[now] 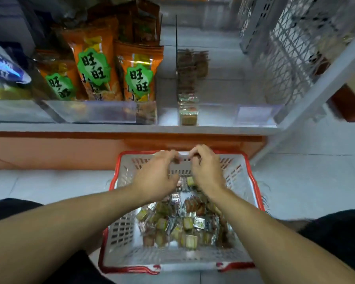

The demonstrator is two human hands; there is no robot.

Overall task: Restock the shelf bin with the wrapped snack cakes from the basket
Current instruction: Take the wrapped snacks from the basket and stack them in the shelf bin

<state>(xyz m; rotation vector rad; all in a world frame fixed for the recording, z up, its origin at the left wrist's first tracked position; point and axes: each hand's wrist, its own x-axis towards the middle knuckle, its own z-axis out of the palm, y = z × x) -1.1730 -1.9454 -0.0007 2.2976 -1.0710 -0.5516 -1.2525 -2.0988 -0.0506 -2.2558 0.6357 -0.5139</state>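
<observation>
A white basket with a red rim (254, 193) stands on the floor below the shelf. Several wrapped snack cakes (184, 224) lie piled inside it. My left hand (158, 177) and my right hand (205, 171) meet over the basket's far end. Together their fingertips pinch a small pale wrapped snack cake (183, 155), which is blurred. Above, the clear shelf bin (244, 113) holds a single row of the same cakes (188, 89) along its left divider, and the bin's right part is bare.
Orange snack bags (115, 72) fill the clear bin to the left, with a blue and white bag (4, 68) further left. A grey mesh shelf frame (285, 64) rises on the right. An orange kick board (70, 152) runs under the shelf, and my knees flank the basket.
</observation>
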